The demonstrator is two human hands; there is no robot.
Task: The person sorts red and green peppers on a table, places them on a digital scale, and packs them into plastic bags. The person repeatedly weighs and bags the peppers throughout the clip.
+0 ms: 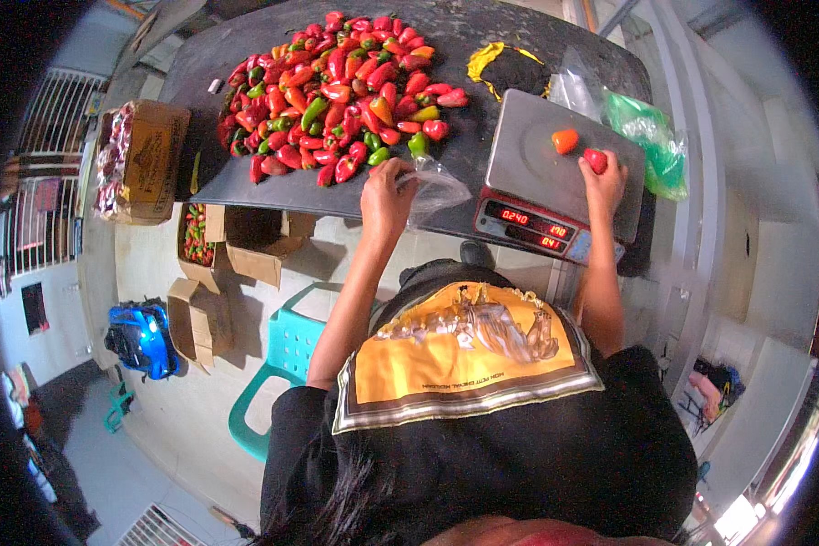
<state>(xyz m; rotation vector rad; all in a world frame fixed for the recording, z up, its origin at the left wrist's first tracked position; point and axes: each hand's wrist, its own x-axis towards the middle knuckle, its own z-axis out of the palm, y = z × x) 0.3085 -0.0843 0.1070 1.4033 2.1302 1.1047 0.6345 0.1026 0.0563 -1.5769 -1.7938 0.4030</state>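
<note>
My left hand (388, 198) pinches the rim of a clear plastic bag (443, 192) at the near edge of the dark table. Over the steel pan of a digital scale (525, 143), my right hand (605, 184) grips a red pepper (594, 160); whether that pepper touches the pan I cannot tell. An orange pepper (564, 141) lies on the pan to its left. Red digits glow on the scale's front panel. Beyond my left hand spreads a large heap of red, orange and green peppers (334, 89), with a green pepper (418, 144) just past the bag.
Right of the scale lie a green plastic bag (645, 133) and clear plastic (573, 89). A black and yellow bundle (508, 68) sits behind it. Cardboard boxes (252, 239), one holding peppers, and a teal plastic chair (293, 341) stand below. A full carton (150, 164) is at left.
</note>
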